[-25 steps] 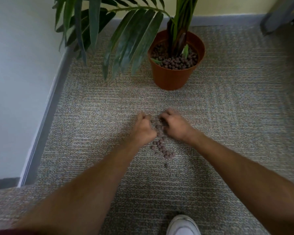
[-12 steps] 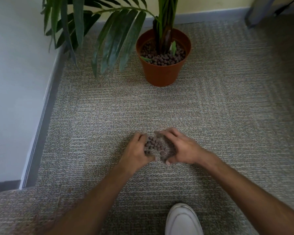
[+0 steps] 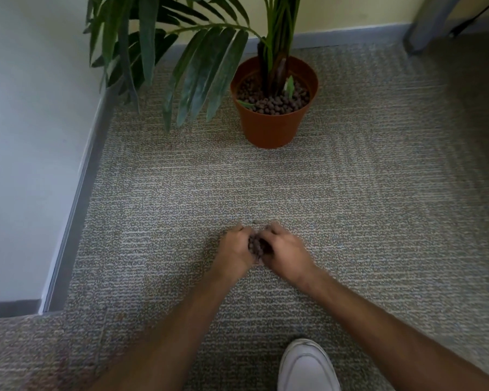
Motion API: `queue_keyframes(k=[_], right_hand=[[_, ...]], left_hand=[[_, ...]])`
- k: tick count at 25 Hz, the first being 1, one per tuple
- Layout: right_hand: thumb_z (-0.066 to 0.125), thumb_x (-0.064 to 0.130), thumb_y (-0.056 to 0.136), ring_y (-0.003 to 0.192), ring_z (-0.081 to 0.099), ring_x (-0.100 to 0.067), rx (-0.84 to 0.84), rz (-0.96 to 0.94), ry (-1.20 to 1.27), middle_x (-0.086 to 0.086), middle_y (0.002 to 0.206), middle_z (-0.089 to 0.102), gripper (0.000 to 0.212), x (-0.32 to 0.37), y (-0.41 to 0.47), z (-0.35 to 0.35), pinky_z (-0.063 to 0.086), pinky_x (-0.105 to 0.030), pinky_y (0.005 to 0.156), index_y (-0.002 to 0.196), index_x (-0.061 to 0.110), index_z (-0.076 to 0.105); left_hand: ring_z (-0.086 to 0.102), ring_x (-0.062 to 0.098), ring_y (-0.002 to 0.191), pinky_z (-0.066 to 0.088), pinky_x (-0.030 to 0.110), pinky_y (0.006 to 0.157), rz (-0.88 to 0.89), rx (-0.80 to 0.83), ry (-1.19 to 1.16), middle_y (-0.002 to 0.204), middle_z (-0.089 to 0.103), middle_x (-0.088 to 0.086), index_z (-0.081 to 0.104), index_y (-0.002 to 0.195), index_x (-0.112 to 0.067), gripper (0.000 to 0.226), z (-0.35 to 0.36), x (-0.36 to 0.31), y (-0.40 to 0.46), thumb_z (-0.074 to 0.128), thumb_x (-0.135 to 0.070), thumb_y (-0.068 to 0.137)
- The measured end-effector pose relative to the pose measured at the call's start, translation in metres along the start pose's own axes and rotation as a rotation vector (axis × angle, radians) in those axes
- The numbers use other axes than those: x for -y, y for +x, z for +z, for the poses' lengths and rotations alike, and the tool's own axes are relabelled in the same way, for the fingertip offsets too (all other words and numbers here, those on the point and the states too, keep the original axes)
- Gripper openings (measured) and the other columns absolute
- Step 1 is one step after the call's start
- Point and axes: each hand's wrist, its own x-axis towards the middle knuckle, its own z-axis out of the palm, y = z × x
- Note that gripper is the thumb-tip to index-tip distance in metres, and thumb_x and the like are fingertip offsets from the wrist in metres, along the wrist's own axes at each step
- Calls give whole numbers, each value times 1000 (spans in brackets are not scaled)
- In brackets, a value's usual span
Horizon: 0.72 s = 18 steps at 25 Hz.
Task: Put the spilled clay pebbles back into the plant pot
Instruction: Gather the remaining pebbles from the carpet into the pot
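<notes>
A pile of brown clay pebbles (image 3: 256, 245) lies on the carpet, squeezed between my two hands. My left hand (image 3: 234, 252) cups the pile from the left and my right hand (image 3: 283, 252) from the right, fingers curled around it. One stray pebble (image 3: 256, 222) sits just beyond my fingertips. The orange plant pot (image 3: 271, 128) stands further away on the carpet, holding a palm plant (image 3: 277, 38) and filled with the same pebbles.
Long green leaves (image 3: 203, 69) hang out to the left of the pot. A white wall with grey skirting (image 3: 76, 193) runs along the left. My white shoe (image 3: 308, 368) is at the bottom. A grey furniture leg (image 3: 426, 24) stands at the far right.
My hands have drawn together, gathering the loose scatter of pebbles into one tight pile between the palms. The view has pulled back from the pot.
</notes>
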Motion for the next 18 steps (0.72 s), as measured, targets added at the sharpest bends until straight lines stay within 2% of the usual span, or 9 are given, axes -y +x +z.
queue_keyframes(k=[3, 6, 7, 9, 12, 15, 18], right_hand=[[71, 7, 77, 84, 57, -9, -56, 42, 151, 3, 98, 63, 26, 1, -4, 1, 38, -10, 77, 100, 18, 70], [70, -7, 72, 76, 63, -5, 16, 258, 585, 6, 88, 68, 30, -4, -3, -7, 47, -13, 67, 92, 16, 70], [68, -13, 72, 77, 66, -7, 60, 329, 792, 1, 89, 71, 32, -6, -3, -11, 50, -15, 66, 92, 11, 70], [61, -23, 72, 88, 70, -19, 103, 444, 1111, -10, 97, 73, 37, -11, -3, -16, 56, -24, 74, 97, 4, 68], [48, -28, 74, 99, 68, -28, 191, 624, 1426, -19, 110, 69, 46, -21, -1, -23, 58, -33, 84, 110, -4, 63], [34, -26, 72, 93, 67, -28, 233, 674, 1678, -25, 112, 66, 55, -24, 4, -27, 60, -28, 75, 117, -8, 59], [26, -23, 64, 75, 65, -23, 152, 710, 1803, -23, 99, 62, 55, -17, 17, -39, 58, -21, 58, 104, -6, 60]], left_hand=[[61, 24, 70, 49, 29, 60, -15, -16, -71, 81, 65, 8, 68, 80, -8, 7, 4, 0, -4, 67, -5, 73], [63, 16, 65, 52, 25, 60, -122, 45, -265, 72, 70, 2, 73, 78, -14, 16, 4, -5, -3, 71, -1, 69], [67, 17, 68, 57, 28, 66, -169, 67, -377, 75, 72, 3, 74, 81, -14, 20, 3, -7, -2, 72, 1, 68], [71, 21, 78, 60, 33, 73, -269, 94, -607, 87, 75, 9, 74, 91, -11, 29, -3, -9, -1, 72, 7, 68], [71, 25, 85, 59, 27, 72, -427, 200, -1003, 100, 71, 19, 68, 103, 1, 31, -18, -13, -3, 66, 15, 75], [70, 25, 80, 59, 26, 70, -490, 283, -1328, 95, 70, 21, 65, 101, 6, 22, -28, -17, 1, 54, 15, 83], [62, 21, 67, 56, 23, 59, -595, 265, -1579, 84, 64, 18, 59, 96, 7, 24, -39, -23, 12, 39, 6, 84]])
